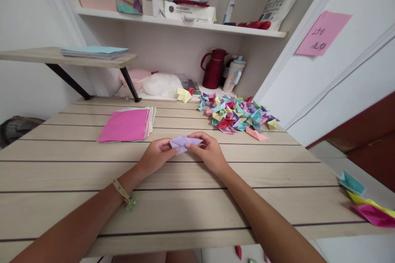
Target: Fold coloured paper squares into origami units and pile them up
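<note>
A small lilac piece of folded paper [184, 142] is held just above the wooden table [92, 181], near its middle. My left hand [157, 154] pinches its left end and my right hand [208, 151] pinches its right end. Fingers of both hands are closed on the paper. A stack of square coloured sheets [128, 125], pink on top, lies to the left beyond my hands. To the right beyond them sits a pile of several folded paper boats [237, 114] in mixed colours.
Folded paper pieces [367, 203] lie at the table's right edge, and a yellow one [184, 95] at the back. A red jug [214, 68] and a cup [234, 73] stand behind. A side shelf [61, 55] overhangs the back left. A pink note [322, 33] hangs on the right wall.
</note>
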A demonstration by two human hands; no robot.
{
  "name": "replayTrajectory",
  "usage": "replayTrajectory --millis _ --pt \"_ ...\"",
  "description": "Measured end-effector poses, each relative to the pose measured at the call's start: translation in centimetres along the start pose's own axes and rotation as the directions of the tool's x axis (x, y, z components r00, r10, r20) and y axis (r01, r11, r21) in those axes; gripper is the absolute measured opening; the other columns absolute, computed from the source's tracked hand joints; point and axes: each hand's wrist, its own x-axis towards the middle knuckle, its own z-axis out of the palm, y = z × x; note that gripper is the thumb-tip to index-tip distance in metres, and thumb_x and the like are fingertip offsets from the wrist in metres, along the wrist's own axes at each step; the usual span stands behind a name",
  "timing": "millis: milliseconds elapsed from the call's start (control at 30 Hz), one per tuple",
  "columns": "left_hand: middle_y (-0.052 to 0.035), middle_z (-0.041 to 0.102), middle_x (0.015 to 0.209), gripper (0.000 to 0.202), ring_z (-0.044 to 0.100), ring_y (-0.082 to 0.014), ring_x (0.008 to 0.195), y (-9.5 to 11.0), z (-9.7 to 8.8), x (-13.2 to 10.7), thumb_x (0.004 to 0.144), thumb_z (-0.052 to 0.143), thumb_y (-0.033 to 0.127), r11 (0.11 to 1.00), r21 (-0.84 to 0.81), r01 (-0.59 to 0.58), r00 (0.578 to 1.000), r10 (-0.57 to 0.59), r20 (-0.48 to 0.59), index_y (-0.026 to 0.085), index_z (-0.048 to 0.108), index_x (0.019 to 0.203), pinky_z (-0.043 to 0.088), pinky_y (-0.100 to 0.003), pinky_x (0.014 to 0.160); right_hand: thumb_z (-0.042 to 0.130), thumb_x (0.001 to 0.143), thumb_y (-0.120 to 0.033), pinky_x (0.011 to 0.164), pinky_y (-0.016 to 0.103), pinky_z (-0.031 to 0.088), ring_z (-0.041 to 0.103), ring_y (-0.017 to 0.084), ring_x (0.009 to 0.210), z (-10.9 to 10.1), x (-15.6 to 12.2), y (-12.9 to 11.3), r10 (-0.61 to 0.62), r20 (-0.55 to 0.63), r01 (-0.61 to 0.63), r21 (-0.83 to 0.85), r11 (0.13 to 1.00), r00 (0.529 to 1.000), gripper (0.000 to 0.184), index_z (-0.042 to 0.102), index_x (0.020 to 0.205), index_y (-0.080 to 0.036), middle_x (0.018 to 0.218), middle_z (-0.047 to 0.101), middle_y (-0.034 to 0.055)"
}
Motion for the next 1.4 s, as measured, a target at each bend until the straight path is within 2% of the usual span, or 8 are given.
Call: replayTrajectory --millis 167,333,567,667,900,1033,1233,1400 --pt "-0.0069 0.068 0.085 0.026 0.064 -0.0193 0.079 -0.2 0.1 -0.1 0.068 0.065 0.031 1.0 0.018 -0.023 1.0 0.023 0.005 0.015 0.061 0.088 0.05 -0.032 0.072 0.072 0.062 -0.036 0.051 0.022 0.041 0.054 0.011 0.059 0.0 0.0 0.1 -0.012 0.008 0.012 0.058 0.998 1.0 0.048 0.057 0.104 -0.021 0.081 0.065 0.0016" --pt "-0.0042 0.068 0.081 0.04 0.065 -0.016 0.072 0.1 0.3 -0.2 0.067 0.067 0.028 0.996 -0.071 -0.048 0.997 0.044 -0.058 0.019 0.044 0.098 0.051 -0.03 0.066 0.062 0.073 -0.038 0.066 0.028 0.046 0.06 0.017 0.078 0.2 0.0 0.1 -0.061 0.07 0.058 0.042 0.997 0.996 0.024 0.066 0.086 -0.019 0.086 0.067 0.0055" --pt "-0.0085 0.065 0.096 0.035 0.064 -0.018 0.083 0.1 0.5 -0.3 0.066 0.069 0.025 0.994 -0.059 -0.087 0.996 0.086 -0.022 0.016 0.051 0.094 0.051 -0.033 0.074 0.056 0.079 -0.035 0.073 0.029 0.047 0.055 0.018 0.095 0.1 0.0 0.0 -0.177 0.059 0.183 -0.128 0.975 0.982 0.016 0.067 0.083 -0.023 0.098 0.06 0.0064" --pt "-0.0085 0.066 0.094 0.031 0.065 -0.0188 0.081 0.2 0.6 -0.3 0.069 0.066 0.029 0.997 -0.05 -0.058 0.998 0.058 -0.005 0.016 0.053 0.094 0.052 -0.033 0.073 0.054 0.08 -0.036 0.074 0.029 0.048 0.056 0.018 0.094 0.4 0.0 0.1 -0.134 0.037 0.136 -0.072 0.988 0.99 0.02 0.067 0.083 -0.022 0.102 0.059 0.0067" --pt "-0.003 0.066 0.075 0.026 0.064 -0.0161 0.069 0.7 0.6 -0.4 0.078 0.054 0.032 0.998 -0.016 -0.068 0.997 0.068 -0.034 0.018 0.049 0.1 0.051 -0.027 0.064 0.069 0.065 -0.037 0.059 0.027 0.051 0.06 0.014 0.062 0.9 0.1 0.7 0.076 0.044 -0.085 0.288 0.954 0.996 0.032 0.062 0.091 -0.02 0.075 0.066 0.0021" --pt "-0.0019 0.066 0.073 0.034 0.064 -0.015 0.068 0.8 0.7 -0.5 0.078 0.055 0.03 0.996 -0.057 -0.066 0.997 0.063 -0.045 0.018 0.045 0.108 0.051 -0.026 0.063 0.069 0.066 -0.036 0.063 0.029 0.05 0.061 0.016 0.065 0.7 0.0 0.8 0.088 0.069 -0.102 0.237 0.966 0.994 0.026 0.067 0.083 -0.017 0.072 0.068 0.0041" --pt "-0.0044 0.067 0.081 0.041 0.065 -0.0166 0.073 0.3 0.4 -0.4 0.077 0.056 0.033 0.996 -0.056 -0.069 0.997 0.067 -0.034 0.017 0.047 0.114 0.051 -0.027 0.065 0.068 0.068 -0.03 0.075 0.034 0.051 0.065 0.02 0.081 0.7 -0.2 0.7 -0.008 0.084 -0.01 0.215 0.977 0.996 0.032 0.065 0.099 -0.02 0.087 0.07 0.0043" --pt "-0.0072 0.068 0.088 0.038 0.064 -0.0181 0.082 -0.1 0.3 -0.4 0.077 0.057 0.032 0.997 -0.016 -0.075 0.997 0.075 0.015 0.016 0.053 0.111 0.051 -0.028 0.073 0.063 0.075 -0.026 0.08 0.034 0.048 0.063 0.02 0.085 0.6 -0.3 0.3 -0.139 0.036 0.141 -0.049 0.989 0.99 0.017 0.069 0.09 -0.025 0.09 0.07 0.0033"
